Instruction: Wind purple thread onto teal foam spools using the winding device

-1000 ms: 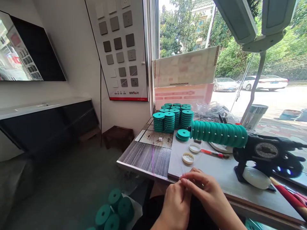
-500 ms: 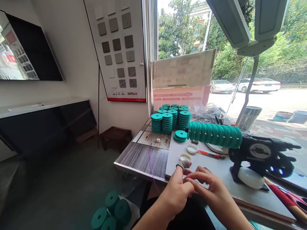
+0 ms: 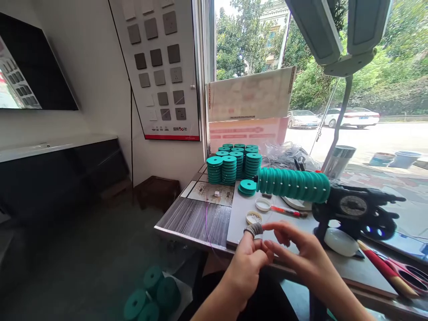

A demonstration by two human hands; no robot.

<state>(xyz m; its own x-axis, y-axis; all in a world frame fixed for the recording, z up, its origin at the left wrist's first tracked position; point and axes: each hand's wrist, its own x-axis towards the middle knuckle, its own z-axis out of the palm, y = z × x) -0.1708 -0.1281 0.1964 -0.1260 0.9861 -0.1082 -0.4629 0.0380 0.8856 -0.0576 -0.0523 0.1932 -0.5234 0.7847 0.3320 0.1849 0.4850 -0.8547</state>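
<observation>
Near the table's front edge, my left hand (image 3: 249, 258) has its thumb and fingers closed on something too small to make out; grey wrapping covers one fingertip. My right hand (image 3: 301, 252) is beside it, index finger stretched toward the wrapped fingertip and thumb apart from it. Just beyond the left fingertips is a round dish (image 3: 254, 217) of small white pieces. A white ring-shaped lid (image 3: 263, 204) and an orange-handled brush (image 3: 287, 211) lie behind. Green discs studded with white beads form a horizontal roll (image 3: 294, 184) on a black machine (image 3: 356, 207).
Stacks of green spools (image 3: 229, 169) stand at the back by the window, with a short stack of green discs (image 3: 247, 187) in front. Red-handled scissors (image 3: 401, 272) lie at right. A lamp arm (image 3: 343, 113) rises behind the machine. More green rolls (image 3: 168, 294) are below the table.
My right hand has moved away from the pinch at my left fingers, its index finger now stretched to the wrapped fingertip. The whole view has shifted slightly.
</observation>
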